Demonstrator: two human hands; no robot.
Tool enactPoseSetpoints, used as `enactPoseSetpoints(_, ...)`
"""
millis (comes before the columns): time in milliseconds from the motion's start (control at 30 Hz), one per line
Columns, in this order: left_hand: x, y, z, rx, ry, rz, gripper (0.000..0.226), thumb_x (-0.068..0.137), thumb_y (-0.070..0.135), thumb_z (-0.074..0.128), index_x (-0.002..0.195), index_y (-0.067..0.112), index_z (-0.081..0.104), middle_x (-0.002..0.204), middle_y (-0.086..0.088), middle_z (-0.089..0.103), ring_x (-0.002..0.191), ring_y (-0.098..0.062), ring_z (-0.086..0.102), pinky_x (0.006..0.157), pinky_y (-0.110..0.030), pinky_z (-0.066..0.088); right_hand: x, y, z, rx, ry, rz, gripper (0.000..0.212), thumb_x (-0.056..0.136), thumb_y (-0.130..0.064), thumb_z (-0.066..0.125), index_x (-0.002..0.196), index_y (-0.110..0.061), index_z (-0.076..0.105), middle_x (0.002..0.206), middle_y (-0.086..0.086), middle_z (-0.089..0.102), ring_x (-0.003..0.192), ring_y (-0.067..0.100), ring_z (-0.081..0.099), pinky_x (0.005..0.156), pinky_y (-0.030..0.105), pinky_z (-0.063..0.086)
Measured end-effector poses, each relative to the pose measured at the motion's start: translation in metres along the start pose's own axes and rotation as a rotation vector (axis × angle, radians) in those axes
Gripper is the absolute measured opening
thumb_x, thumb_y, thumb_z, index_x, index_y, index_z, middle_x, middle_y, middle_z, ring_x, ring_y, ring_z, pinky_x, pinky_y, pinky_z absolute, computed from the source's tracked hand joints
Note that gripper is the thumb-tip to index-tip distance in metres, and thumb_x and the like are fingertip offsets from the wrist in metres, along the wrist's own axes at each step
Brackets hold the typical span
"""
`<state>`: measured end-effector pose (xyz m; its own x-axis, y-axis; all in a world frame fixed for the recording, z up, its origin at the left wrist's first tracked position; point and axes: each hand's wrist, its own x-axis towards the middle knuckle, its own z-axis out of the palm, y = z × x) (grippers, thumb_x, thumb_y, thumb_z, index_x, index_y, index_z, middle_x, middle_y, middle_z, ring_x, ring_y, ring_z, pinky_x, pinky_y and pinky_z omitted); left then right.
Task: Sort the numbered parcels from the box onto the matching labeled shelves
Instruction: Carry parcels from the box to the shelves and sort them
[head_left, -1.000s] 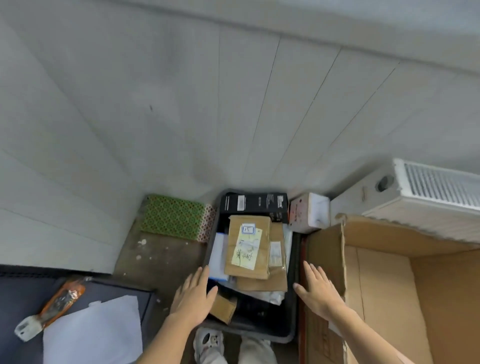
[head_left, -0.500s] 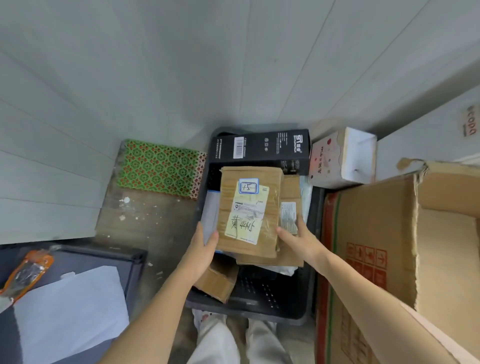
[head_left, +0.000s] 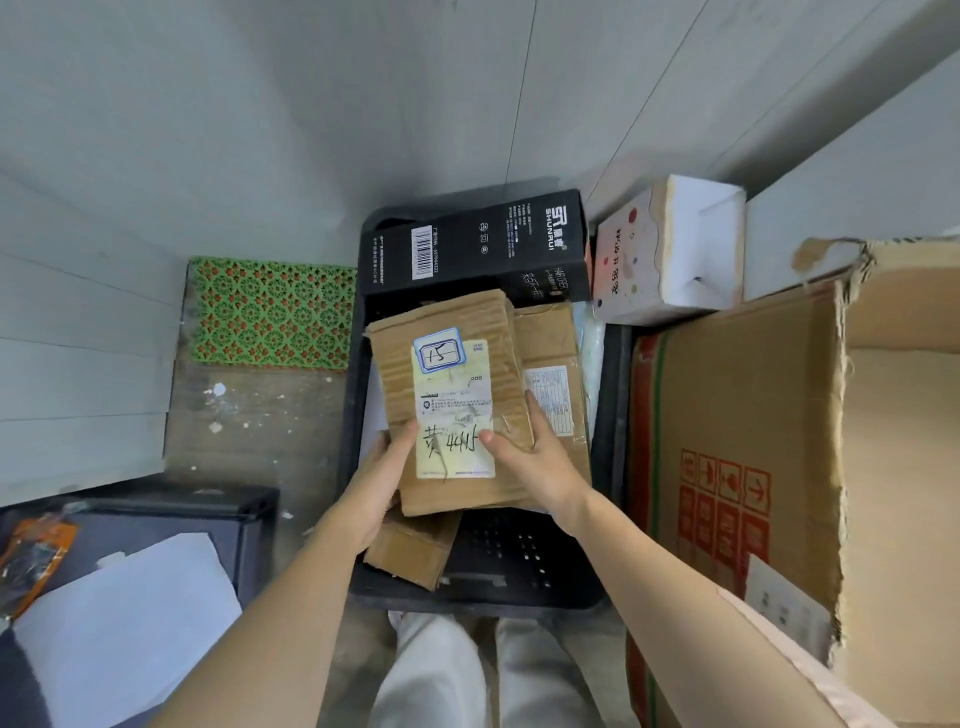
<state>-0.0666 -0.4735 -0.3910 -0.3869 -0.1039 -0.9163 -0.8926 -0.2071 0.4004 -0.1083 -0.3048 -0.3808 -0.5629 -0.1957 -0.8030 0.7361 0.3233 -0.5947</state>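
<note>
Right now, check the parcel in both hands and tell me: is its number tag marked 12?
No: the brown parcel, gripped by the left hand and right hand, carries a blue-bordered tag reading 15.

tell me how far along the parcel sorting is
Done: nothing to show; no shelves are in view. In hand: the left hand and right hand grip the parcel marked 15 over the black crate. Left: shelving it, plus the black box and at least two brown parcels in the crate.
</note>
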Motion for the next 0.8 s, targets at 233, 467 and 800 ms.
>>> enactPoseSetpoints(233, -0.019, -0.001, -0.006, -0.126, 0.035, 0.0, 0.053, 0.084, 0.052, 0.055, 0.124, 0.022, 0.038, 0.11, -0.002, 0.063, 0.097, -0.014, 0.061, 0.088, -0.04, 0.049, -0.015, 0.002, 0.0, 0.109, -0.11, 0.076, 0.074, 0.084, -0.034, 0.069, 0.146, -0.026, 0.03, 0.127, -0.008, 0.06, 0.121, 0.011, 0.053, 0.113, 0.039, 0.032)
enactPoseSetpoints(467, -0.05, -0.024, -0.038, -0.06, 0.081, 0.065, 0.056, 0.077, 0.064, 0.056, 0.125, 0.036, 0.049, 0.11, 0.008, 0.066, 0.098, -0.011, 0.062, 0.082, -0.033, 0.05, -0.039, -0.012, 0.026, 0.001, -0.217, 0.089, 0.068, 0.087, -0.03, 0.065, 0.145, -0.02, 0.031, 0.122, -0.01, 0.059, 0.104, 0.0, 0.058, 0.081, 0.008, 0.045)
enactPoseSetpoints(800, -0.084, -0.049, -0.102, -0.092, 0.152, 0.053, 0.058, 0.071, 0.069, 0.058, 0.118, 0.036, 0.052, 0.112, 0.004, 0.067, 0.105, -0.018, 0.062, 0.098, -0.043, 0.046, -0.008, -0.069, 0.019, -0.768, 0.115, -0.212, 0.062, 0.095, -0.031, 0.054, 0.147, -0.012, 0.027, 0.149, 0.01, 0.036, 0.135, 0.026, 0.036, 0.111, 0.036, 0.029)
